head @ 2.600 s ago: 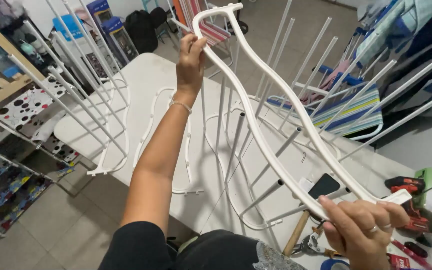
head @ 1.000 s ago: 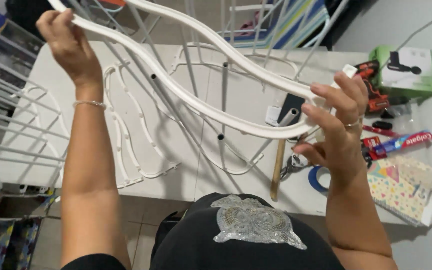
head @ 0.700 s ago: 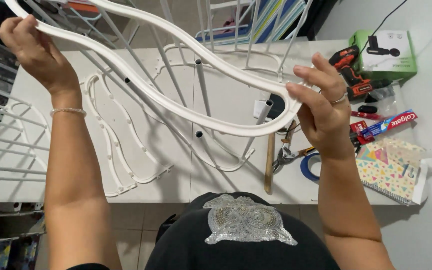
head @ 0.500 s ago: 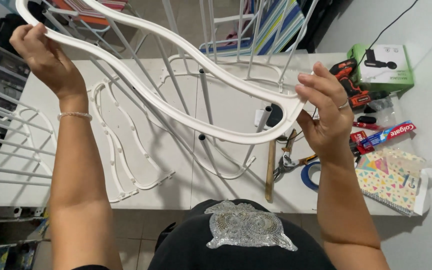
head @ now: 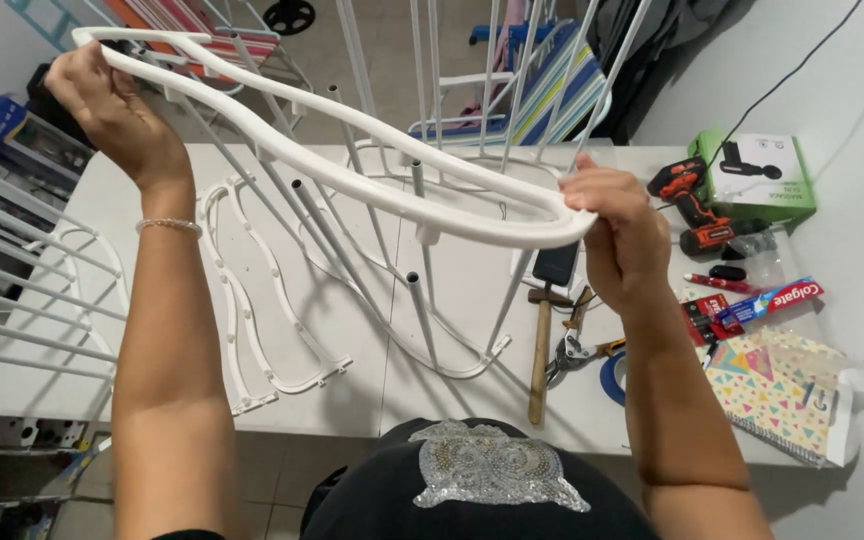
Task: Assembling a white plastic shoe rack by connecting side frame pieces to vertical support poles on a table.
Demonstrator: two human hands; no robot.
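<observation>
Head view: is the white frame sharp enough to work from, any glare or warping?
Head view: the white frame and both hands, left and right, are sharp; light is even, no glare; straight rods fan outward, suggesting wide-angle distortion.

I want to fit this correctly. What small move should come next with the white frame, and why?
Probably lower the white frame a little onto the upright tubes. Both the left hand and right hand hold its ends above them, and the tube tops stand just under it.

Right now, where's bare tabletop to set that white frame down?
Bare strip on the table: far-left end, left of the flat wavy frame. Small gap between that frame and the upright rods. Right end crowded: hammer, pliers, drill, green box.
</observation>
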